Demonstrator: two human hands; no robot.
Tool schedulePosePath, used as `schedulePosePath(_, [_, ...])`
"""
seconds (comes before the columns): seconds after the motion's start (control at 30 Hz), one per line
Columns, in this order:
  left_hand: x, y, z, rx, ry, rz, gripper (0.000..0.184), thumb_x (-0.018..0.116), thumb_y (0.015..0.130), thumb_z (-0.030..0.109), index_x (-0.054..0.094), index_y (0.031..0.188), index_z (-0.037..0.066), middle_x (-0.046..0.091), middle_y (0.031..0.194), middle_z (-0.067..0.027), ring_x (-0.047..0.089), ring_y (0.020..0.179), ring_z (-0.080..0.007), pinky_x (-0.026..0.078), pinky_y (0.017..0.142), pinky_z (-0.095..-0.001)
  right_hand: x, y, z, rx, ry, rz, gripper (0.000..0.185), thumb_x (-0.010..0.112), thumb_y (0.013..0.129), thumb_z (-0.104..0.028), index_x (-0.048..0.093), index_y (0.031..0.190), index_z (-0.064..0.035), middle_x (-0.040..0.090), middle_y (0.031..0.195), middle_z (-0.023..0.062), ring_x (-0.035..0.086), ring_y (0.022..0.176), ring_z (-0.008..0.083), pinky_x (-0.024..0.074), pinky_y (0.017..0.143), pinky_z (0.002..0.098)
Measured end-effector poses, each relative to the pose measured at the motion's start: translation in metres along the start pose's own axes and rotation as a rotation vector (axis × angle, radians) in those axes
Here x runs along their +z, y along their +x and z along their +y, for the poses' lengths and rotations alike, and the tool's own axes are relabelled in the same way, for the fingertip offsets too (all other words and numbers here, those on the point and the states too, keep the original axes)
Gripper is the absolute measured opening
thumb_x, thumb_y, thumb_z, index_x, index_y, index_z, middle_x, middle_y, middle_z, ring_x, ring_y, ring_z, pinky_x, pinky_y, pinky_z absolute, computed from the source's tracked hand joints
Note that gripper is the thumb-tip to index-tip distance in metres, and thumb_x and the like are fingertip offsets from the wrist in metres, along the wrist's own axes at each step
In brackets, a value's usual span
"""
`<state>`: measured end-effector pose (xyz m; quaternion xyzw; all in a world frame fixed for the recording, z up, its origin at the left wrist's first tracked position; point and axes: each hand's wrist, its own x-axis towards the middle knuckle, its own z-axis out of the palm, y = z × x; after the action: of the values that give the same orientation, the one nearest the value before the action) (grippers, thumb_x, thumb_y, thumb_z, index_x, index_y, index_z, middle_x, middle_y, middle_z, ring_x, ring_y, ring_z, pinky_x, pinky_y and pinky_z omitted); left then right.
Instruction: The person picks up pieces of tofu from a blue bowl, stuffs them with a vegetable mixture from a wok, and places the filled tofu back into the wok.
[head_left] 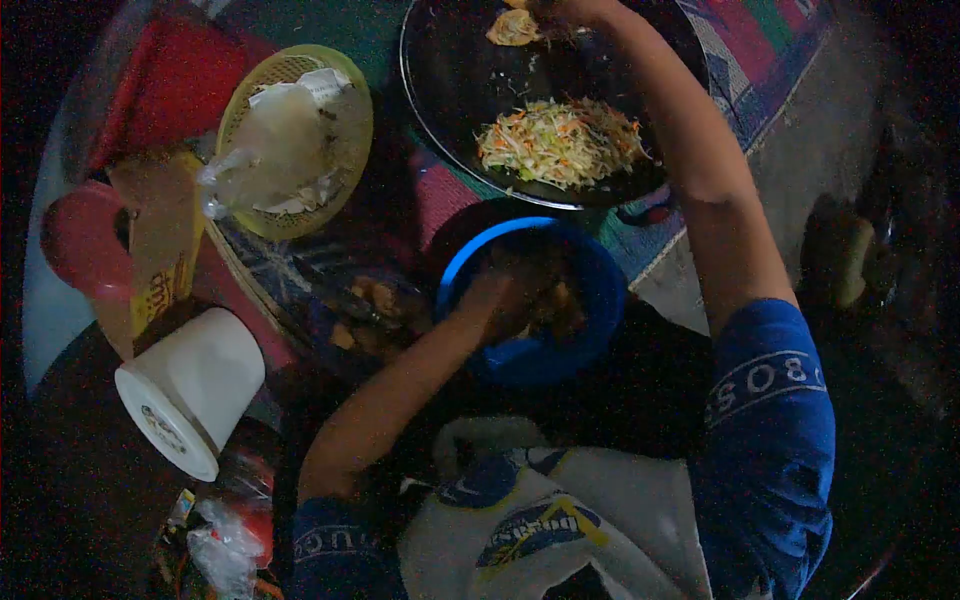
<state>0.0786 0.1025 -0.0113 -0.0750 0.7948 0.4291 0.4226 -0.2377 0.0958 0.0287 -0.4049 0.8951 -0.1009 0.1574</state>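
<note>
My left hand (pixel 512 283) reaches down into a blue plastic bowl (pixel 455 270) among brownish pieces of food (pixel 560 305). Its fingers are lost in the shadow there. Across the large round black tray (pixel 450 130), my right hand (pixel 575 12) is at the far side, partly cut off by the top edge of the view. It is beside a pale, wrapped-looking piece of food (pixel 513 28); whether the fingers grip anything is too dark to see. A heap of shredded vegetables (pixel 562 145), whitish green with orange strips, lies on the near part of the tray.
To the left is a yellow mesh basket (pixel 365 110) with a clear plastic bag (pixel 280 130) in it. A red container (pixel 170 90), a cardboard box (pixel 160 220) and a white bucket (pixel 205 375) on its side stand further left. Plastic-wrapped items (pixel 230 545) lie lower left.
</note>
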Motion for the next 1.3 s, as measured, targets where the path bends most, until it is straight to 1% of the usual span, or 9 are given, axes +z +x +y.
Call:
schedulePosePath(0.07, [0.034,0.010,-0.004,0.406,0.264,0.565,0.032,0.050,0.071,0.021,0.052,0.102,0.014,0.044,0.114,-0.0134,0.042,0.103,-0.0314,0.034,0.086,-0.0430,-0.005,-0.009,0.005,-0.032,-0.031,-0.057,0.063,0.061,0.068,-0.024,0.032,0.121,-0.0050,0.028,0.126,0.0195,0.026,0.117,0.0338,0.0291,0.093,0.0384])
schedulePosePath(0.13, [0.083,0.047,-0.040,0.443,0.359,0.601,0.033,0.048,0.071,0.022,0.052,0.103,0.014,0.043,0.116,-0.0127,0.041,0.104,-0.0311,0.033,0.087,-0.0432,0.025,0.001,0.038,-0.098,0.041,0.236,0.068,0.067,0.063,-0.022,0.034,0.120,-0.0073,0.031,0.124,0.0193,0.026,0.116,0.0355,0.0309,0.091,0.0390])
schedulePosePath(0.27, [0.053,0.016,0.018,0.248,0.235,0.730,0.037,0.050,0.068,0.017,0.050,0.105,0.012,0.044,0.114,-0.0123,0.040,0.105,-0.0316,0.031,0.089,-0.0427,-0.014,-0.053,0.018,-0.224,0.084,0.033,0.068,0.068,0.061,-0.025,0.036,0.119,-0.0066,0.033,0.122,0.0191,0.029,0.113,0.0356,0.0320,0.090,0.0391])
schedulePosePath(0.4, [0.051,0.033,-0.017,0.436,0.031,0.562,0.036,0.052,0.071,0.009,0.046,0.107,0.008,0.047,0.109,-0.0114,0.043,0.103,-0.0278,0.032,0.088,-0.0395,-0.005,-0.101,0.018,-0.447,0.192,0.256,0.031,0.056,0.069,-0.005,0.050,0.100,-0.0023,0.054,0.092,0.0101,0.050,0.092,0.0200,0.0410,0.077,0.0292])
schedulePosePath(0.47, [0.007,0.002,0.020,0.397,-1.140,0.557,0.035,0.053,0.076,0.009,0.042,0.108,0.007,0.049,0.105,-0.0096,0.045,0.100,-0.0216,0.034,0.087,-0.0357,-0.001,-0.127,0.012,-0.569,0.636,-0.113,0.024,0.054,0.075,-0.016,0.051,0.097,-0.0059,0.056,0.089,0.0087,0.052,0.087,0.0188,0.0440,0.072,0.0311])
schedulePosePath(0.57, [-0.037,0.000,0.035,0.474,-1.676,0.457,0.031,0.048,0.082,0.014,0.039,0.111,0.008,0.049,0.104,-0.0071,0.047,0.096,-0.0154,0.036,0.084,-0.0307,0.012,-0.162,-0.014,-0.323,0.927,-0.368,0.028,0.053,0.079,-0.020,0.049,0.102,-0.0054,0.053,0.089,0.0029,0.049,0.084,0.0107,0.0415,0.072,0.0253])
schedulePosePath(0.8, [-0.055,0.014,0.055,0.625,-1.519,0.517,0.024,0.049,0.082,0.013,0.045,0.106,0.010,0.050,0.099,-0.0013,0.047,0.089,-0.0102,0.038,0.077,-0.0258,0.032,-0.160,-0.023,-0.266,0.890,-0.009,0.032,0.067,0.067,-0.016,0.049,0.090,-0.0037,0.052,0.081,0.0045,0.049,0.076,0.0125,0.0412,0.070,0.0263])
schedulePosePath(1.0, [-0.064,0.003,0.073,0.490,-1.315,0.624,0.028,0.051,0.079,0.012,0.045,0.105,0.007,0.050,0.097,-0.0026,0.050,0.088,-0.0118,0.041,0.076,-0.0267,0.025,-0.156,-0.008,-0.261,1.097,-0.189,0.032,0.064,0.069,-0.017,0.050,0.095,-0.0040,0.056,0.083,0.0052,0.052,0.079,0.0131,0.0416,0.073,0.0273])
schedulePosePath(1.3, [-0.068,0.034,0.023,0.714,-1.098,0.637,0.036,0.050,0.077,0.008,0.042,0.111,0.004,0.047,0.105,-0.0054,0.047,0.097,-0.0181,0.040,0.083,-0.0299,0.038,-0.111,0.061,-0.171,0.340,-0.248,0.037,0.064,0.063,-0.025,0.055,0.097,-0.0129,0.059,0.079,0.0117,0.057,0.073,0.0222,0.0456,0.067,0.0339])
